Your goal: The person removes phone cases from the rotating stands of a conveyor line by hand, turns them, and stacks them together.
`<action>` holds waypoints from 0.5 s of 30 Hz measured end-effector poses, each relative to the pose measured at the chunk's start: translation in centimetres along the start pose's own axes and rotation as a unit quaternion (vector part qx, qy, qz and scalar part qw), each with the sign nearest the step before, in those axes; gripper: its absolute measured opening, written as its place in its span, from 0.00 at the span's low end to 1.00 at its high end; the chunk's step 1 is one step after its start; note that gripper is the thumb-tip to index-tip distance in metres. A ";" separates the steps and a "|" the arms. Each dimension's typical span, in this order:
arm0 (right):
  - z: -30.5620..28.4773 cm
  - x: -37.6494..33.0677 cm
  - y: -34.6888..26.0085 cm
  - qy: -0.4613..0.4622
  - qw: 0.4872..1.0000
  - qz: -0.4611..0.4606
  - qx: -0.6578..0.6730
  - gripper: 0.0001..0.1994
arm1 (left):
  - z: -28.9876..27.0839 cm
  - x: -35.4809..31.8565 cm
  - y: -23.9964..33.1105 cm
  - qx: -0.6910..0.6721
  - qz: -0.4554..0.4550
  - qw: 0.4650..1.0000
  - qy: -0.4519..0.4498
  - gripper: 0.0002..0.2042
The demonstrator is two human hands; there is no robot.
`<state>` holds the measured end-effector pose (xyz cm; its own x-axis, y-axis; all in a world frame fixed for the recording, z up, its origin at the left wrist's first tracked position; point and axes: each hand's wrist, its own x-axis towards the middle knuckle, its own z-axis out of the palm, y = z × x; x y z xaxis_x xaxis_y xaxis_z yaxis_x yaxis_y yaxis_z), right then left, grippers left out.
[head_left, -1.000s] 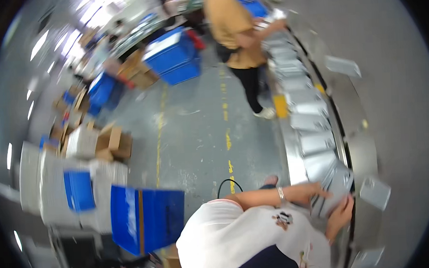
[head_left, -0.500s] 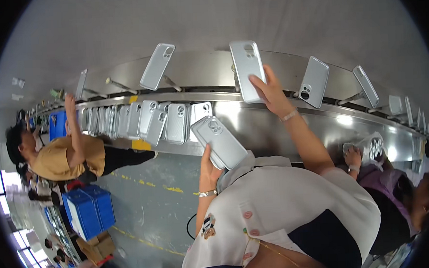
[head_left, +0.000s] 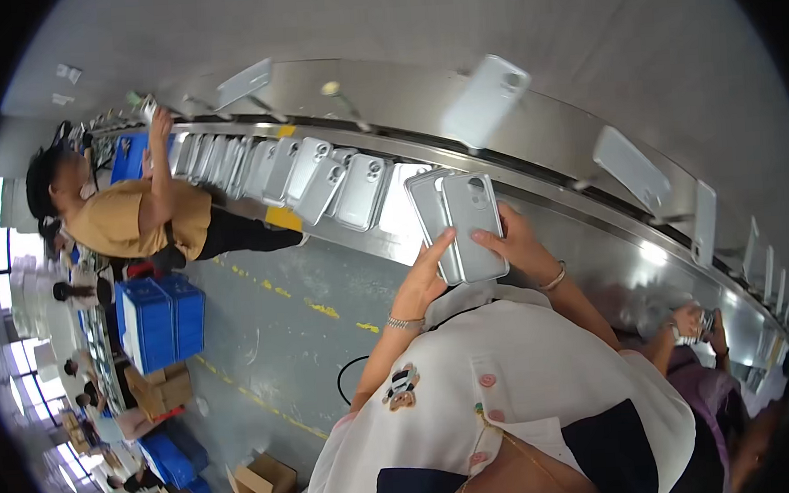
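Observation:
Just in front of my chest, my left hand [head_left: 423,281] is closed on a small stack of pale silver-grey phone cases [head_left: 425,196]. My right hand [head_left: 517,243] grips another phone case [head_left: 473,208], upright with its camera cut-out at the top, overlapping the stack's right side. The thumbs of both hands press on the cases' faces, while the fingers behind are hidden. To the left, a row of similar phone cases [head_left: 360,190] leans along the steel ledge. Beyond it, a phone case [head_left: 487,101], blurred by motion, sits on the machine line.
More cases ride on holders, including a case [head_left: 631,167] at right, and a bare peg [head_left: 344,104] stands at left. A co-worker in a tan shirt [head_left: 147,206] works at left; another's hands [head_left: 688,320] are at lower right. Blue crates [head_left: 162,321] stand on the floor.
My right hand has come back from the line with a phone case and brought it against the stack in my left hand. The view has turned, and the cases on the line have shifted.

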<state>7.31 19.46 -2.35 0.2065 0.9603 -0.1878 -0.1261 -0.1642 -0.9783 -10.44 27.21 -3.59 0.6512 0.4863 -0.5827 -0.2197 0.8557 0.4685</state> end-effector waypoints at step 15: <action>-3.0 16.8 -4.4 0.200 0.971 -0.078 0.100 0.21 | -5.1 -0.7 2.6 -0.146 0.041 0.987 -0.059 0.36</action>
<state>14.24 35.66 -1.50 0.5941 0.7986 -0.0957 -0.2403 0.0627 -0.9687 -15.13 29.97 -5.38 0.6995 0.5461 -0.4610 -0.4638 0.8376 0.2885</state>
